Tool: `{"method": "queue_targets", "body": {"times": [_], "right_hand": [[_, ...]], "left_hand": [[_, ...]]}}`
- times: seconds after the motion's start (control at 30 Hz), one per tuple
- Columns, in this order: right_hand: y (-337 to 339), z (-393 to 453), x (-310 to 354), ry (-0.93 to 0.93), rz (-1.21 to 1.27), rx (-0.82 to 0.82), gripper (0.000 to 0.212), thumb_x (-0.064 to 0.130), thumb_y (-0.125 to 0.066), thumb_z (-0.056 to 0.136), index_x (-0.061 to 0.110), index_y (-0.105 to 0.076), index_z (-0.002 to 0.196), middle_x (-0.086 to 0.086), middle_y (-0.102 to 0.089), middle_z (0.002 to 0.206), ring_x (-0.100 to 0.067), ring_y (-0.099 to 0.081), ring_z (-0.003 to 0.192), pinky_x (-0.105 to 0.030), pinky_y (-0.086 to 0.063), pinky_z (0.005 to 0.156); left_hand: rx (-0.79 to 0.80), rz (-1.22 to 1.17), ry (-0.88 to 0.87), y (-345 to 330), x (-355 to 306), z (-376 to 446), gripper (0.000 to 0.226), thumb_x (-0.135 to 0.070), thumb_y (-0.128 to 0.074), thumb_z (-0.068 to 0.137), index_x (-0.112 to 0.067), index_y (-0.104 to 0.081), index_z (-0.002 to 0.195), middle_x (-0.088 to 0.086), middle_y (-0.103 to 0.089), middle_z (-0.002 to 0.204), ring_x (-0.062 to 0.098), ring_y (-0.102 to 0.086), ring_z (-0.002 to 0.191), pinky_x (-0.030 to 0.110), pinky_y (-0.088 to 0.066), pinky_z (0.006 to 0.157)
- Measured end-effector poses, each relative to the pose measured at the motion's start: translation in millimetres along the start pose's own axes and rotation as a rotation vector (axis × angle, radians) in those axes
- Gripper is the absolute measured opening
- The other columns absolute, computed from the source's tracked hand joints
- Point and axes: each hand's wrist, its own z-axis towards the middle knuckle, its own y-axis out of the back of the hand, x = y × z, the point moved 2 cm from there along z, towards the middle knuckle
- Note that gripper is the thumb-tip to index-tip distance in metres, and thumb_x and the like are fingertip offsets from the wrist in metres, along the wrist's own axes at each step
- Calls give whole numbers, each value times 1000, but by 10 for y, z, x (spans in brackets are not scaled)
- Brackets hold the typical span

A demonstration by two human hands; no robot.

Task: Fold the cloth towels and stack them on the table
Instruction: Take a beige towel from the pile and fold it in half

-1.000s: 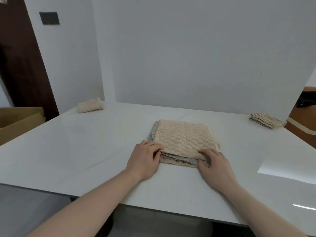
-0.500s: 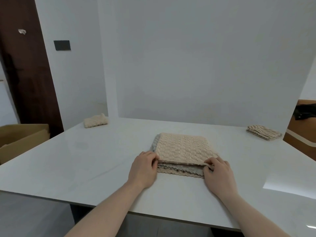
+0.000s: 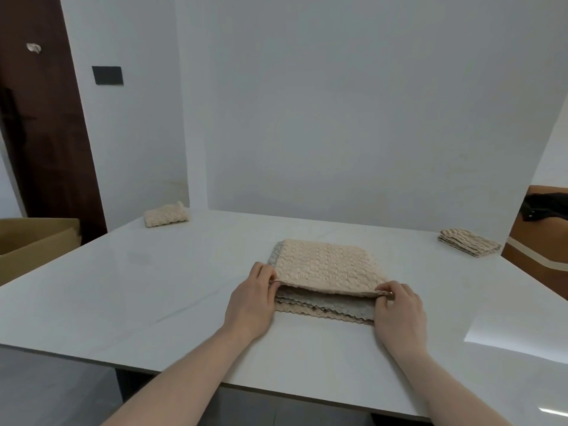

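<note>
A stack of folded towels lies at the middle of the white table [image 3: 153, 287]. Its top one is a beige waffle-textured towel [image 3: 329, 265]; under it show a grey towel [image 3: 325, 301] and another beige edge. My left hand [image 3: 253, 298] pinches the near left corner of the top beige towel. My right hand [image 3: 399, 305] pinches its near right corner. The near edge is lifted a little off the grey towel below.
A small folded beige towel [image 3: 166, 214] sits at the table's far left corner. A folded pile of beige towels [image 3: 468, 242] lies at the far right edge. A cardboard box [image 3: 33, 241] stands left of the table, a brown seat [image 3: 544, 238] to its right.
Both hands have taken the near corners of the top beige towel between their fingers and raised its near edge, uncovering the grey towel below. The camera has tilted upward.
</note>
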Motion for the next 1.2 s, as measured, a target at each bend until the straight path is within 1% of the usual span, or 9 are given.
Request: {"method": "queue_targets", "body": {"times": [0.13,0.33,0.47,0.6,0.67,0.77,0.97,1.1,1.2], "right_hand": [[-2,31,-35,-67,111,-9,19,12,-56,93,31,-61,93,6,-61,97,-25,-56,101,-39,-46,84],[61,57,-9,-171,189,-33,13,17,-59,94,28,-64,91,6,-68,93,-24,-61,93,-38,-47,80],[168,302,149,-173,229,-56,16,14,-58,95,27,-68,95,2,-69,90,-23,-59,87,-33,-42,76],[402,770,393,-142,249,-60,18,15,-57,96,26,-71,98,2,-72,94,-25,-64,93,-34,-46,80],[576,957,565,-124,264,-94,19,16,-56,96,26,-73,99,2,-73,96,-25,-65,94,-35,-49,82],[888,1119,881,-76,326,-144,17,17,-56,97,24,-71,99,5,-72,93,-21,-64,90,-32,-44,78],[1516,950,1356,56,453,-218,14,19,-59,97,26,-71,98,14,-71,93,-9,-65,92,-29,-44,82],[1848,637,1508,129,488,-241,9,22,-64,97,26,-72,97,13,-72,91,1,-64,90,-28,-49,82],[2016,381,1603,173,516,-238,6,23,-66,97,26,-71,95,11,-72,89,-3,-65,84,-26,-50,78]], "left_hand": [[8,13,-1,-9,15,7,7,-31,-47,105,-28,-48,98,-15,-45,101,15,-57,70,38,-50,65],[92,78,101,18,-14,44,18,-44,-39,104,-31,-49,96,-10,-65,80,18,-62,76,42,-53,73],[54,12,168,154,-176,361,13,-40,-46,103,-34,-55,96,-16,-70,87,13,-63,80,34,-52,71],[26,-222,260,435,-470,956,11,-29,-59,98,-37,-63,104,-21,-71,106,9,-65,93,26,-46,77],[16,-275,224,626,-645,1200,13,-30,-63,96,-37,-62,107,-21,-73,109,12,-68,94,28,-50,83],[-47,-308,143,980,-901,1413,13,-31,-64,95,-37,-62,107,-21,-73,107,11,-70,92,33,-55,88],[-263,-323,41,1813,-1224,1282,5,-34,-62,96,-37,-64,100,-23,-71,95,2,-68,76,34,-57,80],[-321,-331,-41,2311,-1338,933,3,-36,-65,96,-36,-67,94,-21,-70,88,1,-66,69,36,-59,75],[-345,-337,-98,2609,-1415,644,4,-35,-67,95,-35,-68,91,-18,-70,84,4,-66,66,36,-59,73]]}}
